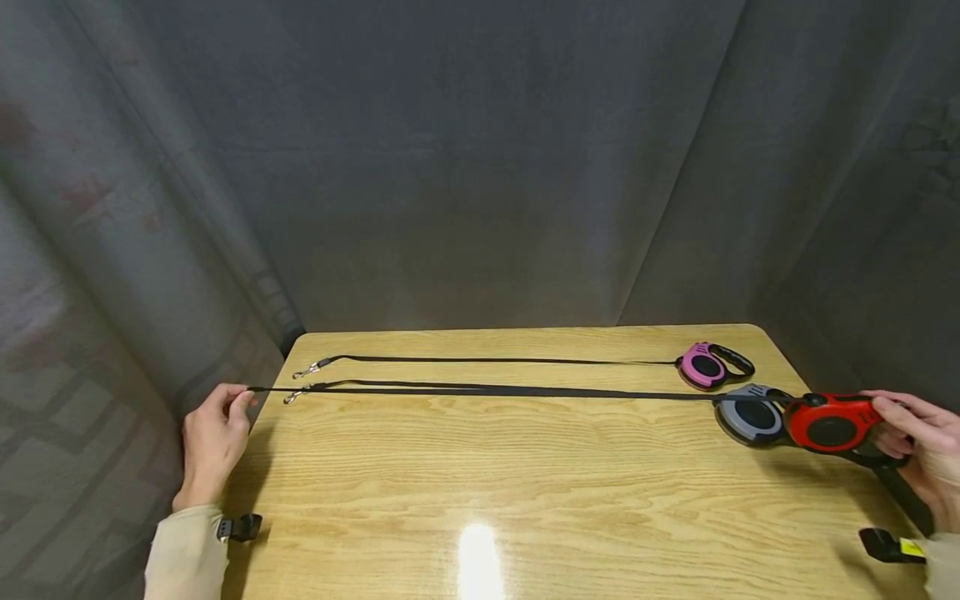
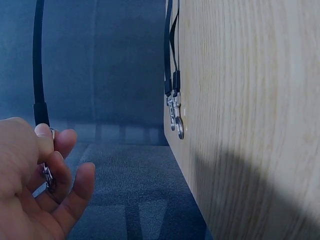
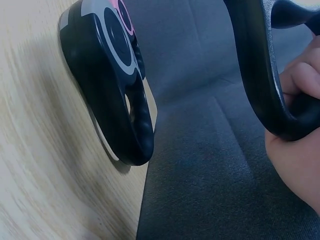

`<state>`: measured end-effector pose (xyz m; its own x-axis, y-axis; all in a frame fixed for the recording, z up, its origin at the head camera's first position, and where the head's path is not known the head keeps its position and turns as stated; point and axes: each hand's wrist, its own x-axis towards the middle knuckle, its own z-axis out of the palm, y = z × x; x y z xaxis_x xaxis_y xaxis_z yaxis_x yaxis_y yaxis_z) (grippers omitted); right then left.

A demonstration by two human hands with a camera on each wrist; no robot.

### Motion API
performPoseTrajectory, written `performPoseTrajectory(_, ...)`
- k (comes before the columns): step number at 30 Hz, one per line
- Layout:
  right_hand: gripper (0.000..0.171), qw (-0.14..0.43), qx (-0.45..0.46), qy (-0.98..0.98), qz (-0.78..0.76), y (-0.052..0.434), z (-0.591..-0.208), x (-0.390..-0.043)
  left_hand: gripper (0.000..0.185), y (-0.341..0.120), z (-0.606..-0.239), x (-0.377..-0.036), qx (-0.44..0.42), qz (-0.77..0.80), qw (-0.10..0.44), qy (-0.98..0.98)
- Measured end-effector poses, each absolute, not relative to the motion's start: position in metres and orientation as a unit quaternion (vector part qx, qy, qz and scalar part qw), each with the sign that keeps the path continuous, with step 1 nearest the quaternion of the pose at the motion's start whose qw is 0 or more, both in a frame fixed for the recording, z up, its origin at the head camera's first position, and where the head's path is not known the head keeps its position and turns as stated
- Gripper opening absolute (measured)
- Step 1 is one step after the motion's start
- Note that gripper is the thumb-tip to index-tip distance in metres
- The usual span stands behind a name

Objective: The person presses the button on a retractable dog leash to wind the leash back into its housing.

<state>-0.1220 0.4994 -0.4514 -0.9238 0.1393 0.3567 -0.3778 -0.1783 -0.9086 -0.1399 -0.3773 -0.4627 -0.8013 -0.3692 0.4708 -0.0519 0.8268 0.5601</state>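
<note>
Leash extension in progress: the right hand [image 1: 918, 446] grips the handle of the red retractable leash [image 1: 831, 422] at the surface's [image 1: 480, 467] 3 o'clock edge, while the left hand [image 1: 213, 437] pinches its clip [image 2: 46, 176] beyond the 9 o'clock edge, strap [image 1: 487, 392] taut. Grey [image 1: 748, 414] and pink [image 1: 703, 365] leashes lie already extended toward 12 o'clock. Judged next: lower clip and housing onto the surface without slackening the strap.

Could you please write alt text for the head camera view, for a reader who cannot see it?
A person stretches a black strap across a wooden table: the left hand pinches its clip end past the left edge, and the right hand grips a red retractable leash. A grey leash and a pink leash lie behind, straps extended leftward.
</note>
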Motion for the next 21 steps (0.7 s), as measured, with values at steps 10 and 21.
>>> performPoseTrajectory(10, 0.05, 0.17, 0.085, -0.612, 0.767, 0.4976, -0.4516, -0.1215, 0.015, -0.3779, -0.4628, -0.1381, 0.121, -0.269, 0.288, -0.911)
performPoseTrajectory(21, 0.052, 0.157, 0.106, -0.603, 0.775, 0.4977, -0.4541, -0.1231, 0.012, -0.3777, -0.4628, -0.1374, 0.103, -0.27, 0.304, -0.908)
